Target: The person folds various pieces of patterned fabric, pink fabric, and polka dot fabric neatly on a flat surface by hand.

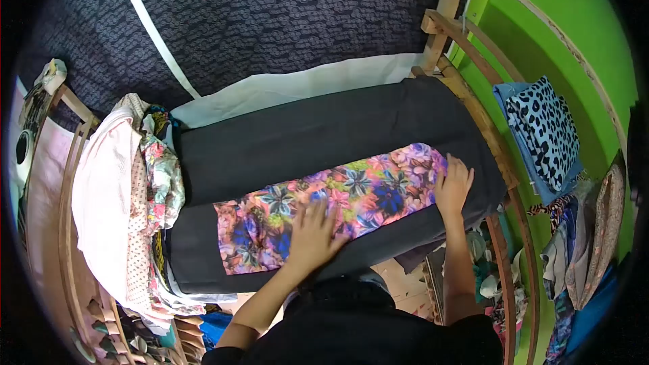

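Note:
A strip of floral cloth (358,192), pink, purple and green, lies folded lengthwise and flat on a dark cloth-covered table (284,138). My left hand (314,235) rests on its left half near the lower edge, fingers spread over the print. At the cloth's right end is my right hand (454,186), its fingers stretched out along the edge. Neither hand appears to grip the fabric. The cloth's top surface looks mostly smooth.
Several garments (128,196) hang in a heap over the table's left end. A wooden rail (483,118) borders the right side, where a folded leopard-print cloth (544,132) lies. More clothes (574,243) hang below it. A dark patterned curtain (291,20) covers the back.

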Motion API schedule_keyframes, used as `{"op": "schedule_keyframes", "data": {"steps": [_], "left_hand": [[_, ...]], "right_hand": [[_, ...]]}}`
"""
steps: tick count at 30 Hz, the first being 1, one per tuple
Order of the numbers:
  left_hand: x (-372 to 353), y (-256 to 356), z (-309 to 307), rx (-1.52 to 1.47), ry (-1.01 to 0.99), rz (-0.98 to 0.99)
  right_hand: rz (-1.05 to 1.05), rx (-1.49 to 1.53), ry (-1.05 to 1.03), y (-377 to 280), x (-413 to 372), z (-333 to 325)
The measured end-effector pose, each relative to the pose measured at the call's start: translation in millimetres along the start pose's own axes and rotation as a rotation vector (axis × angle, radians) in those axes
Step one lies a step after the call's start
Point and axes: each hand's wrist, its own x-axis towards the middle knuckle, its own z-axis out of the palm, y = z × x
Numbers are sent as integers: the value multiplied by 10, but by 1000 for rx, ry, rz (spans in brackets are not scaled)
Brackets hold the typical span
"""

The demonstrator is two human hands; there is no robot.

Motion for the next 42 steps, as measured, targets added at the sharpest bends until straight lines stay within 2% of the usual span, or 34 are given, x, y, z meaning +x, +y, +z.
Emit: {"op": "schedule_keyframes", "data": {"steps": [2, 6, 9, 12, 19, 23, 29, 31, 37, 42], "left_hand": [[93, 257, 67, -58, -13, 131], [346, 597, 269, -52, 38, 262], [525, 797, 402, -45, 60, 312], [683, 980, 477, -9, 75, 360], [964, 1024, 705, 296, 139, 364], [910, 1030, 624, 242, 230, 372], [642, 844, 510, 262, 199, 159], [469, 662, 448, 283, 128, 64], [-65, 330, 242, 283, 175, -82], [-468, 69, -22, 423, 325, -144]], "right_hand": [[143, -24, 34, 43, -150, -75], [260, -25, -71, 158, -426, -162], [226, 169, -91, 194, -509, -203], [172, 171, -57, 203, -532, -181], [108, 222, 55, 379, -355, -238], [71, 197, 102, 434, -285, -122], [181, 141, 76, 432, -349, -17], [172, 146, 54, 453, -333, -13], [140, 131, 52, 490, -347, 84], [117, 53, 77, 464, -371, 77]]}}
